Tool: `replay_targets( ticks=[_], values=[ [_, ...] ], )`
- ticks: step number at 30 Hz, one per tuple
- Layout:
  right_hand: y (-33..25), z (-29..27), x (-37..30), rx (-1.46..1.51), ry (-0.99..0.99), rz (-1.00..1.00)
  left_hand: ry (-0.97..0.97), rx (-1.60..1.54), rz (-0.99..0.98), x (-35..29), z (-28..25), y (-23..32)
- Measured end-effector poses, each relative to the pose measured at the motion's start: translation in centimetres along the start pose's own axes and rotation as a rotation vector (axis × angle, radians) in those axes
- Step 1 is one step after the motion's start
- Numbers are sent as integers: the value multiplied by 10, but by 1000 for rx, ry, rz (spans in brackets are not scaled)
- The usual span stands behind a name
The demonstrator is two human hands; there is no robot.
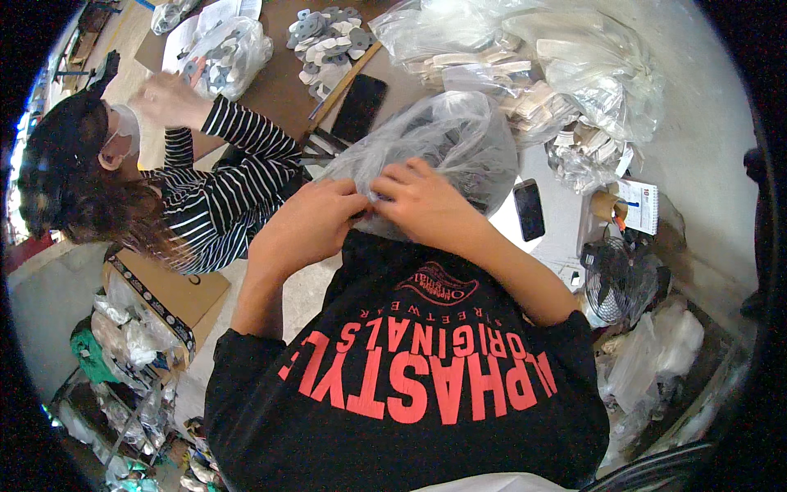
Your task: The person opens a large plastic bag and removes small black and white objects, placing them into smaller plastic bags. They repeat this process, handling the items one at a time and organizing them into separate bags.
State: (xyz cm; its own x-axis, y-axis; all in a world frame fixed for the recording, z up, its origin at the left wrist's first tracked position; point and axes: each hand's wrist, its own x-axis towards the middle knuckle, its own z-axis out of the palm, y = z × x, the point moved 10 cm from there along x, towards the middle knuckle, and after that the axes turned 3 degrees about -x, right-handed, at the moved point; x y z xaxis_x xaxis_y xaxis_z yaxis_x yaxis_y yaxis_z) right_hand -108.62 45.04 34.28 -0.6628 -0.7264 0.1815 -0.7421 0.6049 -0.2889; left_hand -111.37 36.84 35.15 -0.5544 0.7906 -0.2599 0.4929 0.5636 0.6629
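A large clear plastic bag (471, 123) with dark contents rests on the table edge, right in front of my chest. What lies inside is blurred by the film, so its kind cannot be told. My left hand (316, 220) pinches the near left edge of the bag, its fingers bent inward. Close beside it, my right hand (422, 201) has its fingers curled on the gathered plastic at the near side. The two hands almost meet, and the fingertips are partly hidden in the film.
To the left sits a co-worker in a striped sleeve (246, 131), hands raised. Around the bag are a black phone (361, 107), another phone (529, 210), bags of pale pieces (590, 74), grey flat parts (328, 45), a desk calendar (638, 205) and a fan (608, 283).
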Motion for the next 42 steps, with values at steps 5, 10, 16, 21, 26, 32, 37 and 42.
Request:
replay_targets(
  ticks=[5,10,16,21,26,32,37,42],
  values=[
    [-1,49,13,73,-232,25,41,81,-24,-9,-1,-6],
    [31,39,13,154,-102,180,89,-13,-69,-10,-7,-10],
    [46,56,38,421,-367,261,12,-59,23,-13,-1,0],
    [26,45,27,67,-518,219,-35,-90,5,-17,-2,-3],
    [22,38,18,-32,-313,189,2,-99,-16,-18,-7,-4],
    [25,-7,11,44,-113,141,46,-142,-16,-16,-8,-10],
    [60,-63,-12,551,246,315,20,-114,8,-15,-12,-6],
    [91,-53,-53,956,274,463,152,-176,24,-6,-27,-1]
  ],
)
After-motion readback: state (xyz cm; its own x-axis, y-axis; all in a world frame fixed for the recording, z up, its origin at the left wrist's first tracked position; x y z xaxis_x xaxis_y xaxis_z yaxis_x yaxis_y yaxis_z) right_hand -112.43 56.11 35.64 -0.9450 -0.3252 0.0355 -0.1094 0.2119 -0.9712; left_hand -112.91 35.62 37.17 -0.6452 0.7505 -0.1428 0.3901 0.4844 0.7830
